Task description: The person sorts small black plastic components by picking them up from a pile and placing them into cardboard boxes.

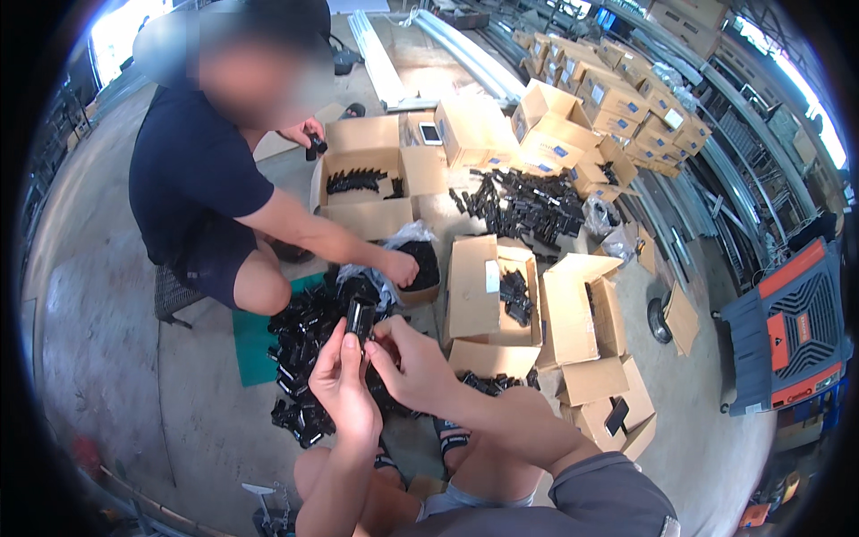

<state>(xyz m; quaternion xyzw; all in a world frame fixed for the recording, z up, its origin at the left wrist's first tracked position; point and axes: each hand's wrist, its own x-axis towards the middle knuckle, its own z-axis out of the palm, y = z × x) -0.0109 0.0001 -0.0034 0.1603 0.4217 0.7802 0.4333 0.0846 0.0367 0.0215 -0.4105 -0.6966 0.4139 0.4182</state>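
Note:
Upright in my left hand (344, 385) is a glossy black tube-shaped part (360, 318), gripped between thumb and fingers. My right hand (412, 358) is closed in a pinch against the part's lower right side; whatever its fingertips hold is hidden. Below and left of my hands, a heap of similar black parts (300, 358) covers much of a green mat (255, 345). Across from me a co-worker squats, holding a small black piece (315, 146) in one hand (300, 134). The co-worker's other hand (400, 268) reaches into a plastic-lined box (420, 294) of black pieces.
An open carton (367, 219) holds rows of black parts. More open cartons (474, 286) stand to the right, with a large black pile (528, 206) behind them. Stacked boxes (617, 98) and metal profiles (474, 54) lie farther back. A grey-and-red machine (792, 327) stands at far right.

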